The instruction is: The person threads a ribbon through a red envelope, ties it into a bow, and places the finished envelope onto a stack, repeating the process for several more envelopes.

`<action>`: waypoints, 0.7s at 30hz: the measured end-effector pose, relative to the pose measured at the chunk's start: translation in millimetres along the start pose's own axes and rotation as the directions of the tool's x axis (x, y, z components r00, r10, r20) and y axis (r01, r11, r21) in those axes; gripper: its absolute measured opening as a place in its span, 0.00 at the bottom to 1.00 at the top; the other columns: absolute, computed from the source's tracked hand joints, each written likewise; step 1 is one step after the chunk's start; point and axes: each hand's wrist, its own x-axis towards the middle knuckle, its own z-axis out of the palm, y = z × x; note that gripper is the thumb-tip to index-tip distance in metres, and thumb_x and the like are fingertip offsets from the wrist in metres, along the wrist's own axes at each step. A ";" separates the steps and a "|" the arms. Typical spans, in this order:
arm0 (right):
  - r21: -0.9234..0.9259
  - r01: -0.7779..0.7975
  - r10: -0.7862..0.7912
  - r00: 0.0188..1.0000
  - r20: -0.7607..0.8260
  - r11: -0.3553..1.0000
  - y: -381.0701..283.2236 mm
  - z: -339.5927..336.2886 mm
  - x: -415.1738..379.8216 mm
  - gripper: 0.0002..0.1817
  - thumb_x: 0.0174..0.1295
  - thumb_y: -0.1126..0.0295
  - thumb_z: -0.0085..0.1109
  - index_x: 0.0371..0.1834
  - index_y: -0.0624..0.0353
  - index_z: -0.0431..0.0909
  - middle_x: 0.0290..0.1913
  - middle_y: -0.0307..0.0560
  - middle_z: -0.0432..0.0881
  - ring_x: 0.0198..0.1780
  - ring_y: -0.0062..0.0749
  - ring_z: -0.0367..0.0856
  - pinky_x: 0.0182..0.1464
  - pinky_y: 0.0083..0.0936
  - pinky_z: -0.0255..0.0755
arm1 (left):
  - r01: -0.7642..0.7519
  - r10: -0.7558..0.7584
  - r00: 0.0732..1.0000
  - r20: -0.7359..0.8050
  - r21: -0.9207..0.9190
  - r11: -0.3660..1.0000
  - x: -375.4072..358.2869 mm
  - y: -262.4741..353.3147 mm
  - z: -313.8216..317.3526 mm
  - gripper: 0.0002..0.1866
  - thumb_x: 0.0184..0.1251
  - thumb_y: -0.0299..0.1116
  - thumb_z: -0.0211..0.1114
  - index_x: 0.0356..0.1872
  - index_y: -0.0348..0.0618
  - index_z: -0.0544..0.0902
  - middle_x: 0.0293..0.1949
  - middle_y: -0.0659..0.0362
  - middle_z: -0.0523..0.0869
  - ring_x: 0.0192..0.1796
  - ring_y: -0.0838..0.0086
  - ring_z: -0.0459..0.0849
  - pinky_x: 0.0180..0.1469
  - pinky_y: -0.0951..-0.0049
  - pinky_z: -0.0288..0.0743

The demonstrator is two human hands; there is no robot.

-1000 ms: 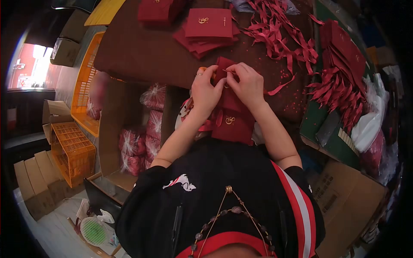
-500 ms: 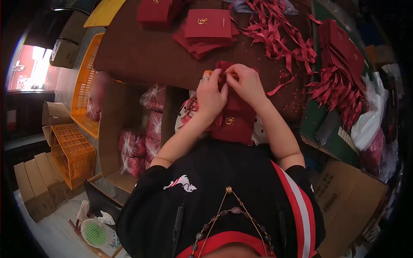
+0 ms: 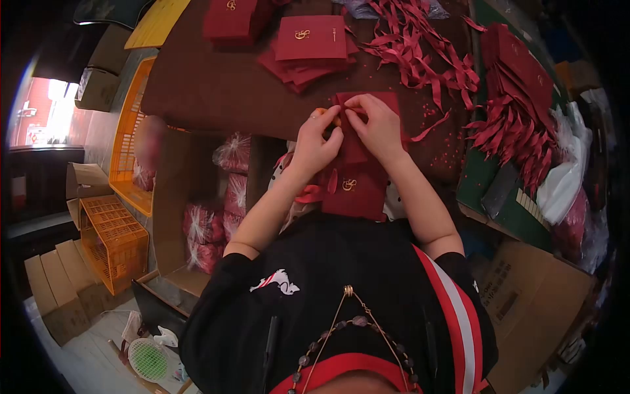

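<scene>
A dark red card folder [image 3: 364, 190] with a gold logo lies unfolded across the table edge and my lap. At its upper part my left hand [image 3: 318, 141] pinches the folder's left edge. Something orange shows around a fingertip there, and a ring is on one finger. My right hand [image 3: 377, 128] meets it, thumb and forefinger pressed together over the card; what they pinch is hidden. A loop of red ribbon [image 3: 333, 180] hangs against the folder's lower left side.
Stacked red folders [image 3: 312, 39] lie ahead on the brown tablecloth [image 3: 210, 85]. Loose red ribbons [image 3: 420, 52] are heaped at the back. Ribboned folders [image 3: 518, 79] lie on a green surface at right. A cardboard box [image 3: 174, 190] with wrapped red packs stands left, near orange crates [image 3: 115, 236].
My left hand has turned and opened out slightly at the thumb, shifting left. More of the folder's upper panel shows behind my right hand. The ribbon loop has come into sight.
</scene>
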 end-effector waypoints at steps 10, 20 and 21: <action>-0.066 -0.128 0.130 0.991 0.039 0.990 32.8 -8.8 2.1 0.06 0.56 0.64 0.74 0.33 0.51 0.90 0.35 0.40 0.83 0.45 0.41 0.78 0.51 0.39 0.74 | -0.019 0.041 0.993 -0.108 0.197 0.980 24.7 -19.1 17.4 0.12 0.59 0.30 0.73 0.45 0.44 0.89 0.42 0.51 0.82 0.44 0.54 0.85 0.44 0.58 0.80; -0.254 -0.105 0.125 0.990 0.065 0.962 33.7 -17.6 0.9 0.11 0.55 0.65 0.74 0.41 0.51 0.90 0.45 0.41 0.83 0.51 0.44 0.78 0.57 0.41 0.71 | 0.035 -0.042 0.999 -0.003 0.628 0.777 37.3 -10.3 -27.7 0.06 0.64 0.37 0.70 0.33 0.47 0.86 0.40 0.55 0.83 0.45 0.54 0.85 0.44 0.54 0.79; -0.250 -0.098 0.113 0.993 0.046 0.963 35.1 -17.2 0.5 0.11 0.55 0.65 0.75 0.41 0.51 0.89 0.45 0.41 0.83 0.52 0.44 0.78 0.58 0.42 0.71 | 0.087 -0.067 0.996 -0.055 0.644 0.760 35.6 -9.5 -40.0 0.06 0.65 0.37 0.70 0.33 0.48 0.87 0.40 0.55 0.84 0.46 0.54 0.85 0.44 0.54 0.79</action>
